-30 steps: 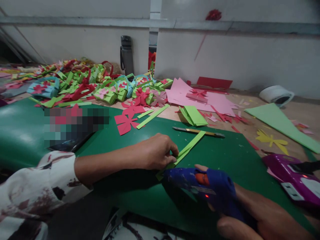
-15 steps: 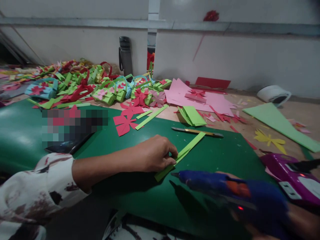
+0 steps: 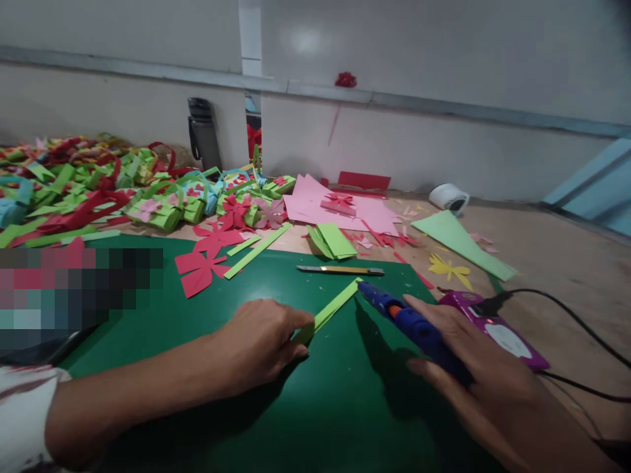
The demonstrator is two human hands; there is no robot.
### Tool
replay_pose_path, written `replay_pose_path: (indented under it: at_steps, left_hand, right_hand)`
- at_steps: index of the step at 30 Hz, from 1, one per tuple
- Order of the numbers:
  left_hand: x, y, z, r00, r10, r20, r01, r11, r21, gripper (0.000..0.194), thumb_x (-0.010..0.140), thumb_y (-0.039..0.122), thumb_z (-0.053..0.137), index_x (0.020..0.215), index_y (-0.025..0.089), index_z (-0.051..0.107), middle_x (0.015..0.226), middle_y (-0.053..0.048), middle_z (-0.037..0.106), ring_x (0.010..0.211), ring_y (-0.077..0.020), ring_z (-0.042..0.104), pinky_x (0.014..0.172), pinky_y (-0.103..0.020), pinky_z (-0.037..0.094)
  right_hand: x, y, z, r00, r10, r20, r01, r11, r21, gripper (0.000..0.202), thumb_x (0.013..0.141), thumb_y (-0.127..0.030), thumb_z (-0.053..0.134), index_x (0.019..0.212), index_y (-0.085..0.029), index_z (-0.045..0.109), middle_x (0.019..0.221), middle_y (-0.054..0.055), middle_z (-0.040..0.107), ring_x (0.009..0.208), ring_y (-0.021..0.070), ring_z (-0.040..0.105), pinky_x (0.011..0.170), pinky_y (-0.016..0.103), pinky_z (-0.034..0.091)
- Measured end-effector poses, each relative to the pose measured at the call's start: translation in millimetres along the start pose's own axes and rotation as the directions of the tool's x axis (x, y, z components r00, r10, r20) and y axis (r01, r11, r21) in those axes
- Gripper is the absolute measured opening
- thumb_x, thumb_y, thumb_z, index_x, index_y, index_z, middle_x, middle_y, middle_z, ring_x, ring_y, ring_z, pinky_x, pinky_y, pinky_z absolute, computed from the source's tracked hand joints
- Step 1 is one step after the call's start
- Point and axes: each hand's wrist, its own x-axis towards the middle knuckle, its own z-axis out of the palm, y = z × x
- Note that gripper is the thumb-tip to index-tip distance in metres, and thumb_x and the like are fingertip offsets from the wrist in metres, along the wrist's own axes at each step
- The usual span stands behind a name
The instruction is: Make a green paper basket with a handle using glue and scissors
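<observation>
My left hand pinches the near end of a light green paper strip over a green mat. In my right hand is a blue glue gun, its nozzle at the far end of the strip. Whether the tip touches the paper I cannot tell. Just beyond the strip lies a utility knife. Red paper flower cutouts and another green strip rest at the mat's back edge. Behind the knife is folded green paper.
A heap of small paper bags fills the back left, near a grey bottle. Pink sheets lie at the back. On the right are a purple power strip with a black cable, a yellow cutout and a tape roll.
The glue gun has gone from the strip's near end to its far end. My left hand still grips the strip, nearer its near end. The view has turned right.
</observation>
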Motion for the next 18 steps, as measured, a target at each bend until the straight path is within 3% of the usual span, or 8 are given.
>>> replay_pose_path:
  at_steps: [3,8,14,18]
  left_hand:
    - [-2,3,4.0,1.0,0.026,-0.001,-0.026,0.994,0.108,0.013,0.086,0.029,0.047,0.093,0.023,0.057,0.076,-0.002,0.062,0.061,-0.0154,0.056,0.05,-0.026,0.023]
    - [-5,7,2.9,0.997,0.043,0.061,-0.056,0.97,0.237,0.025,0.092,0.028,0.033,0.085,0.022,0.056,0.073,-0.002,0.056,0.053,-0.0139,0.048,0.047,-0.027,0.018]
    - [-11,3,0.8,0.994,0.102,0.043,-0.109,0.966,0.235,0.025,0.093,0.023,0.031,0.086,0.022,0.055,0.077,-0.003,0.053,0.059,-0.0137,0.045,0.051,-0.025,0.028]
    - [-10,3,-0.5,0.993,0.117,0.021,-0.119,0.979,0.168,0.024,0.093,0.024,0.034,0.084,0.021,0.057,0.088,-0.004,0.054,0.074,-0.0163,0.049,0.062,-0.027,0.038]
  right_hand:
    - [0,8,6,0.986,-0.167,0.0,0.163,0.962,-0.221,0.045,0.091,-0.026,0.035,0.132,-0.009,0.037,0.116,0.016,0.06,0.1,0.0262,0.062,0.069,0.032,0.056]
    - [6,19,15,0.995,-0.091,-0.027,0.056,0.793,-0.607,0.044,0.087,-0.021,0.048,0.129,-0.008,0.045,0.11,0.014,0.062,0.075,0.0233,0.065,0.038,0.028,0.044]
    - [11,34,27,0.994,-0.065,0.086,0.107,0.711,-0.695,0.044,0.08,0.002,0.044,0.123,-0.001,0.051,0.111,0.021,0.062,0.09,0.0295,0.061,0.049,0.029,0.047]
    - [15,36,29,0.985,-0.118,0.125,0.171,0.757,-0.631,0.035,0.087,-0.015,0.048,0.114,0.005,0.056,0.106,0.026,0.063,0.092,0.0357,0.058,0.067,0.043,0.049]
